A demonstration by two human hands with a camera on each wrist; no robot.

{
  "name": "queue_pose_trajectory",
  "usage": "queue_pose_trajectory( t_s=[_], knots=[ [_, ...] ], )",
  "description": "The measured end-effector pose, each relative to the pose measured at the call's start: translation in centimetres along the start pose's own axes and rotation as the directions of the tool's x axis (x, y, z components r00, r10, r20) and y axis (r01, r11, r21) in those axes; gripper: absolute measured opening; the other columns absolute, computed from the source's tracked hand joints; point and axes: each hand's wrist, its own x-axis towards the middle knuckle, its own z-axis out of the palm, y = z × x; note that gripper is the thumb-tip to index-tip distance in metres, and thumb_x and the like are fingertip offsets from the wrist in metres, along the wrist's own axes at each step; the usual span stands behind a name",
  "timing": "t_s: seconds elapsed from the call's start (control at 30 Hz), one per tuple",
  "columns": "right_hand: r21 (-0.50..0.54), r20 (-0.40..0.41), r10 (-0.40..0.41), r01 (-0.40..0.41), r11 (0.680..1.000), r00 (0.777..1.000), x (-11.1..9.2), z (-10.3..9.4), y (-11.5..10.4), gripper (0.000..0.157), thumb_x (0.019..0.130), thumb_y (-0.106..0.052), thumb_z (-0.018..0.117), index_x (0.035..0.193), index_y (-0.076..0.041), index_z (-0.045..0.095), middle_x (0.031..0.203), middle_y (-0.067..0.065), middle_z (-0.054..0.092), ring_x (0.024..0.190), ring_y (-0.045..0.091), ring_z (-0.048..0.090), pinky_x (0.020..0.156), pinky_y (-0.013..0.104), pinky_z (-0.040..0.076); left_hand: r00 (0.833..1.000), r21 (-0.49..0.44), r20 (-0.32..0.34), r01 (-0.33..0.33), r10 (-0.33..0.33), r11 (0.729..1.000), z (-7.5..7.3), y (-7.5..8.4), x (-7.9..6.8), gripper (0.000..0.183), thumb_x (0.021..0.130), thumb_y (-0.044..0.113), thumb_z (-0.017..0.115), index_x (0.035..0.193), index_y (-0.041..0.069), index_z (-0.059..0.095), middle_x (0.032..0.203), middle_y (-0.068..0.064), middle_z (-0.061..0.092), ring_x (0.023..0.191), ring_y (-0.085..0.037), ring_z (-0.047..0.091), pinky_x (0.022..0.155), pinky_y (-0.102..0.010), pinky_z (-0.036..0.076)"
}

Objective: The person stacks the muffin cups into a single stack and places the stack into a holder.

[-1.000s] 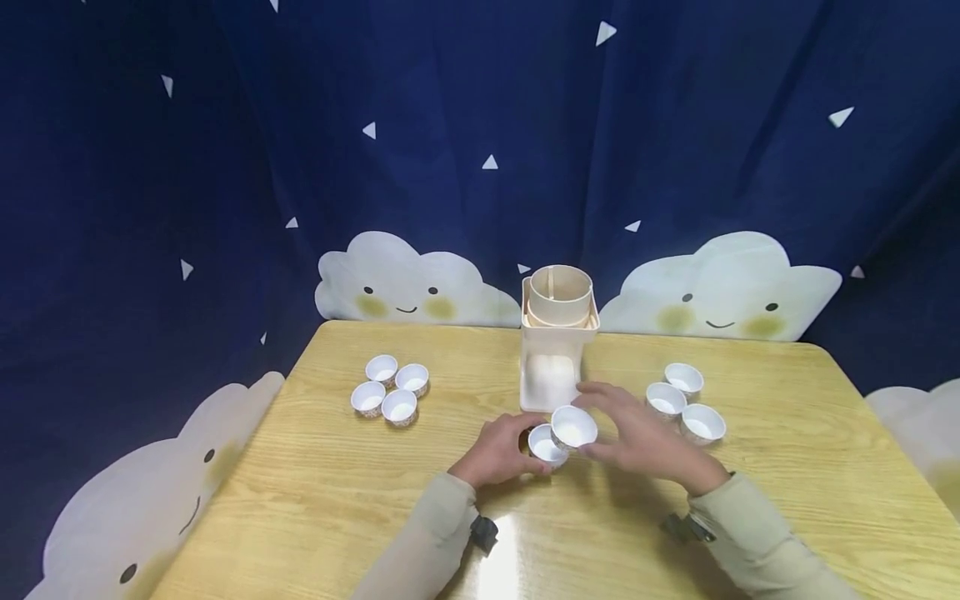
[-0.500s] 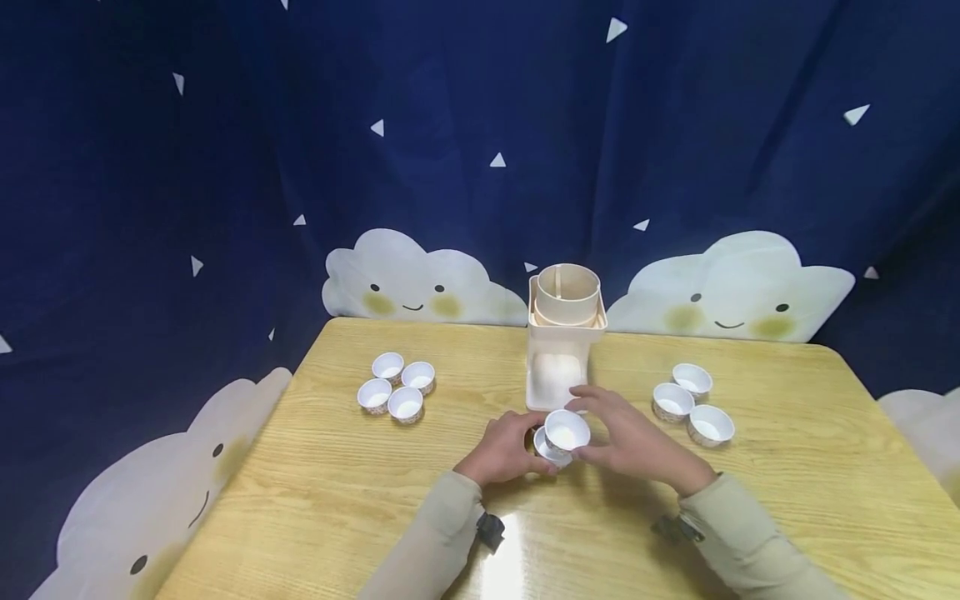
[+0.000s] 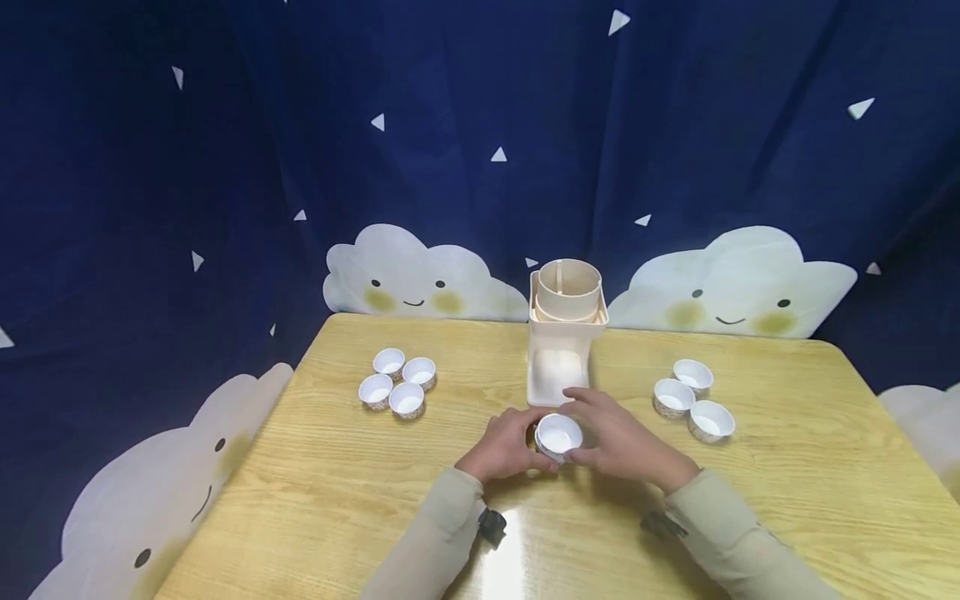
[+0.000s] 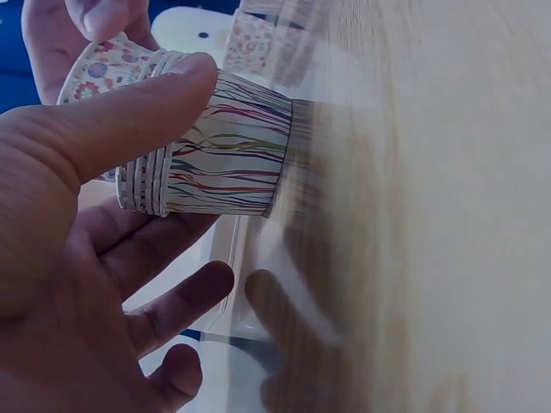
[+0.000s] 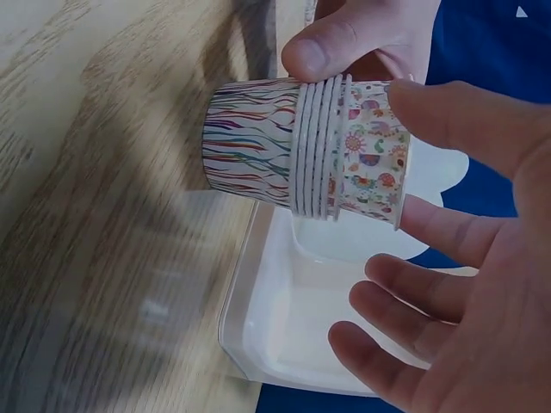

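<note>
My left hand (image 3: 504, 446) grips a stack of paper cups (image 4: 231, 155) standing on the table, thumb on one side and fingers on the other. Coloured wavy lines cover the lowest cup, and several white rims are nested above it. A paper cup with a floral print (image 5: 372, 159) sits partly inside the top of the stack. My right hand (image 3: 618, 437) pinches this upper cup near its rim between thumb and forefinger, the other fingers spread apart. From above, the head view shows the cup's white inside (image 3: 559, 433), which hides most of the stack.
A cream plastic stand with a round tube on top (image 3: 567, 312) is just behind the hands. Several paper cups (image 3: 407, 400) are grouped at left on the wooden table (image 3: 315, 517); three more (image 3: 711, 421) are at right. A blue curtain (image 3: 450, 83) hangs behind.
My right hand has moved left with the floral cup, from beside the stack to over it and down into its top. My left hand has kept its grip on the stack.
</note>
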Motion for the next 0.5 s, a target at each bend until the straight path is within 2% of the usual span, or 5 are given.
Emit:
queue_pose_trajectory(
  t_s=[0.3, 0.5],
  knots=[
    [-0.005, 0.013, 0.023, -0.023, 1.0, 1.0, 0.04, -0.06, -0.27, 0.05, 0.072, -0.018, 0.082, 0.118, -0.006, 0.067, 0.137, 0.026, 0.056, 0.126, 0.043, 0.053, 0.102, 0.057, 0.046, 1.0, -0.011, -0.009, -0.018, 0.018, 1.0, -0.17, 0.42, -0.07, 0.074, 0.067, 0.035, 0.091, 0.134, 0.03, 0.059, 0.117, 0.011, 0.07, 0.107, -0.012, 0.05, 0.094, -0.035, 0.032],
    [-0.018, 0.059, 0.048, -0.047, 0.999, 0.997, 0.09, 0.13, -0.4, 0.052, 0.072, -0.02, 0.083, 0.119, -0.007, 0.067, 0.139, 0.025, 0.055, 0.126, 0.043, 0.053, 0.104, 0.056, 0.045, 0.999, -0.027, 0.009, -0.046, 0.046, 0.999, -0.13, 0.31, -0.4, 0.072, 0.068, 0.038, 0.09, 0.133, 0.034, 0.059, 0.118, 0.015, 0.068, 0.106, -0.011, 0.05, 0.096, -0.038, 0.032]
  ],
)
